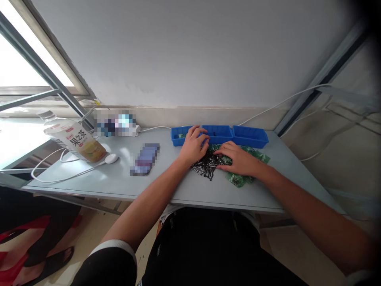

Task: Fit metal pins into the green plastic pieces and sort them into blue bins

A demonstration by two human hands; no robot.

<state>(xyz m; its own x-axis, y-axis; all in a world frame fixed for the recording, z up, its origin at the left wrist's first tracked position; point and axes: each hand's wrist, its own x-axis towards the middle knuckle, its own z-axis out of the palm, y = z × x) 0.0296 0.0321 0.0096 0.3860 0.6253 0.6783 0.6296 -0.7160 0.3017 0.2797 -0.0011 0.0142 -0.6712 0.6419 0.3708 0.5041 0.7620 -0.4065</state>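
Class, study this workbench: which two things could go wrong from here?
The loose pile of small dark metal pins under the left hand and right hand could scatter off the front edge of the grey table. The pins overlap the green plastic pieces, so the two may get mixed.

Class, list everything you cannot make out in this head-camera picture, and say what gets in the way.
Head view:
Small dark parts: too small to identify; left hand and right hand cover some.
Green pieces: too small, partly under the right hand.
Blue tray: contents mostly hidden by its wall.
Flat object and item by the wall: pixelated.
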